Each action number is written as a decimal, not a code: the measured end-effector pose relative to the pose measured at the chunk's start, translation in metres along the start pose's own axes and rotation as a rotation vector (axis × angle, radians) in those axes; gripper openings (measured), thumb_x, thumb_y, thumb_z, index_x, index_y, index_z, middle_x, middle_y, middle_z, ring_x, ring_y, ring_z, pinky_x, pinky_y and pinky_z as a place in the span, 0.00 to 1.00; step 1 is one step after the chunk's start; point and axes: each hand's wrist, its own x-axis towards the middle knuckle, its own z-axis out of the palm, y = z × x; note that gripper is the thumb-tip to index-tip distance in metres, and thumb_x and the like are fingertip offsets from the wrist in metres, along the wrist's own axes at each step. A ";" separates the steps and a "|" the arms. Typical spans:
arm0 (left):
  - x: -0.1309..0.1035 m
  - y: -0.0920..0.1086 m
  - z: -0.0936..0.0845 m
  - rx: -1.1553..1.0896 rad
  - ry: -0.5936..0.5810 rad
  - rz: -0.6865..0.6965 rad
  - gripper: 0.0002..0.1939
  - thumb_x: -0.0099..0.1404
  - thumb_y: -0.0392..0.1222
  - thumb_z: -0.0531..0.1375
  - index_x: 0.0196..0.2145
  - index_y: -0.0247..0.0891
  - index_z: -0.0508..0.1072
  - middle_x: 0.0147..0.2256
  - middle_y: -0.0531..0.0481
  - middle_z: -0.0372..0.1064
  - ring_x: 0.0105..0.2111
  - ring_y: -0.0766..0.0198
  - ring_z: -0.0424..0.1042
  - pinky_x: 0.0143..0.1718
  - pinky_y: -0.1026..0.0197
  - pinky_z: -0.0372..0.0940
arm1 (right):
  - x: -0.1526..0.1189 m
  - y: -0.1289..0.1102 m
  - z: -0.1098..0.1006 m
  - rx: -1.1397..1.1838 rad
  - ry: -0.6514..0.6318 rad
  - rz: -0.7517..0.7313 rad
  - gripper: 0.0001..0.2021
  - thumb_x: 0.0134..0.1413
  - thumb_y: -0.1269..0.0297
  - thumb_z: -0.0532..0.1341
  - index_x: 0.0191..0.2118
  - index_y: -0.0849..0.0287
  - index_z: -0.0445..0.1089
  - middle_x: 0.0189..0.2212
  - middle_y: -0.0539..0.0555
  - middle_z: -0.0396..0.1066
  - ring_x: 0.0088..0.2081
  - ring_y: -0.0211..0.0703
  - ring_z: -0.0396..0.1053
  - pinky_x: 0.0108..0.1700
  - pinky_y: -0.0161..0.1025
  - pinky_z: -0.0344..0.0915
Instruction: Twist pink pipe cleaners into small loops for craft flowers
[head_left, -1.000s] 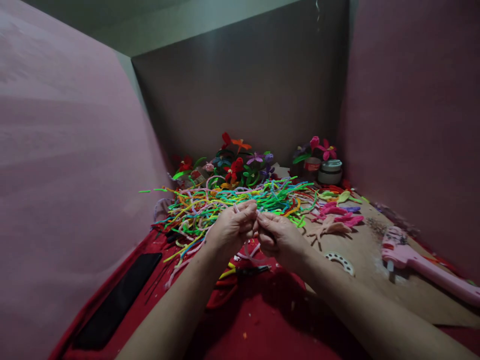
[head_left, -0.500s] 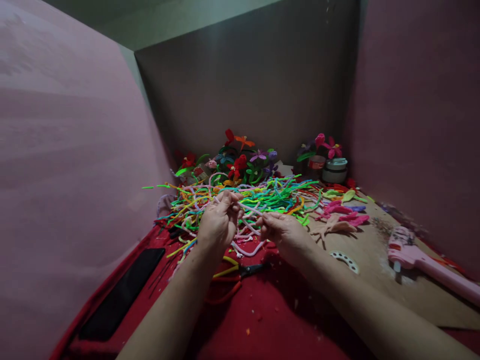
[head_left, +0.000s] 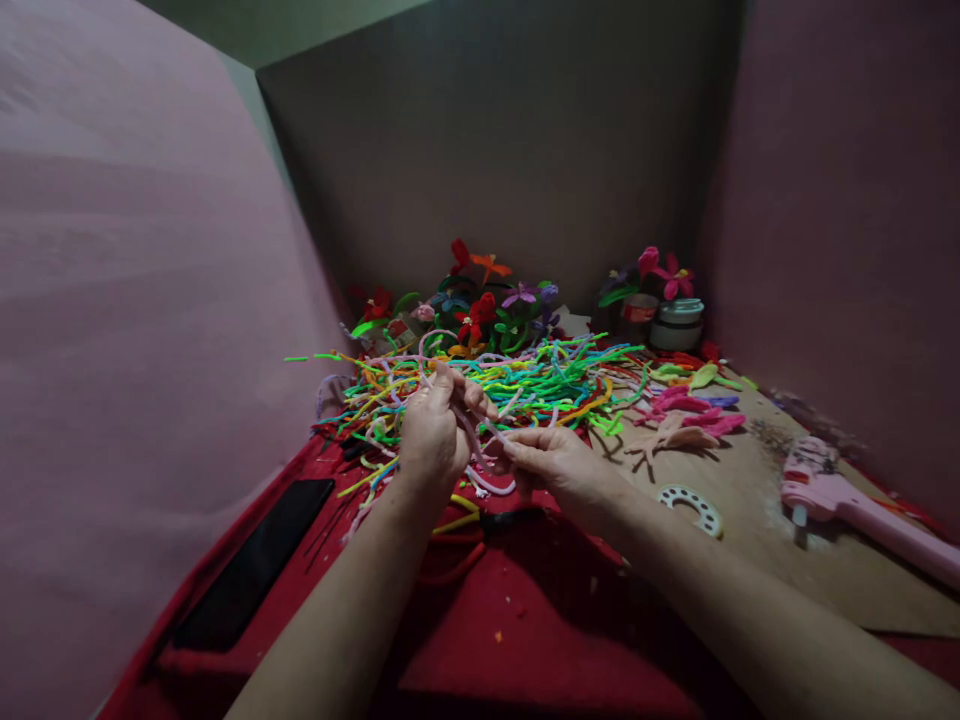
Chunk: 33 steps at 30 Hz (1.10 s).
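Observation:
A pale pink pipe cleaner (head_left: 491, 428) runs between my two hands above the front of a colourful heap. My left hand (head_left: 437, 425) is closed on it, with a curved length rising past the fingers. At its other side my right hand (head_left: 551, 462) pinches it between thumb and fingertips. Behind and around both hands spreads the pile of loose pipe cleaners (head_left: 540, 375) in green, yellow, blue, pink and orange. Below my hands lie pliers (head_left: 459, 520) with yellow and red handles, their dark jaws partly in shadow.
A black phone (head_left: 255, 565) lies on the red cloth (head_left: 540, 640) at left. On the brown board (head_left: 757, 560) at right are a pink glue gun (head_left: 832, 495), a white curved piece with holes (head_left: 694, 508) and pink petals (head_left: 697, 415). Pipe-cleaner flowers (head_left: 476, 318) and a lidded jar (head_left: 676, 325) stand behind.
My hands have come closer together and the pipe cleaner between them is now bent into a loop. The camera view has shifted slightly.

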 end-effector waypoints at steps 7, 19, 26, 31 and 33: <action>0.001 0.001 -0.001 -0.061 -0.036 -0.005 0.12 0.63 0.43 0.51 0.23 0.36 0.60 0.15 0.57 0.51 0.16 0.71 0.56 0.20 0.66 0.58 | -0.001 0.005 -0.002 0.295 -0.099 0.129 0.10 0.43 0.64 0.63 0.21 0.67 0.68 0.18 0.52 0.67 0.22 0.37 0.66 0.31 0.40 0.65; 0.001 0.008 -0.003 -0.128 -0.022 0.042 0.16 0.61 0.49 0.53 0.22 0.35 0.59 0.14 0.61 0.41 0.12 0.76 0.43 0.13 0.70 0.42 | -0.002 0.012 0.003 0.406 -0.115 0.170 0.08 0.44 0.68 0.64 0.31 0.67 0.68 0.24 0.53 0.70 0.21 0.34 0.66 0.29 0.38 0.65; 0.000 0.002 -0.001 -0.131 0.011 0.066 0.14 0.61 0.50 0.53 0.26 0.36 0.62 0.15 0.60 0.45 0.13 0.75 0.47 0.14 0.70 0.48 | -0.001 0.013 0.007 0.361 -0.093 0.126 0.10 0.47 0.62 0.62 0.27 0.66 0.65 0.19 0.48 0.64 0.16 0.28 0.56 0.19 0.31 0.57; -0.001 0.004 0.002 -0.124 -0.012 0.109 0.14 0.61 0.50 0.53 0.28 0.35 0.63 0.14 0.61 0.43 0.12 0.76 0.44 0.13 0.70 0.45 | -0.006 0.009 0.009 0.412 -0.187 0.180 0.11 0.49 0.60 0.61 0.27 0.65 0.65 0.16 0.44 0.55 0.15 0.26 0.47 0.17 0.28 0.49; -0.002 0.006 0.002 -0.130 -0.007 0.093 0.15 0.61 0.51 0.53 0.28 0.34 0.64 0.14 0.61 0.42 0.12 0.76 0.43 0.13 0.71 0.43 | -0.007 0.007 0.008 0.451 -0.246 0.215 0.14 0.52 0.57 0.57 0.29 0.65 0.66 0.17 0.44 0.51 0.16 0.26 0.46 0.17 0.29 0.49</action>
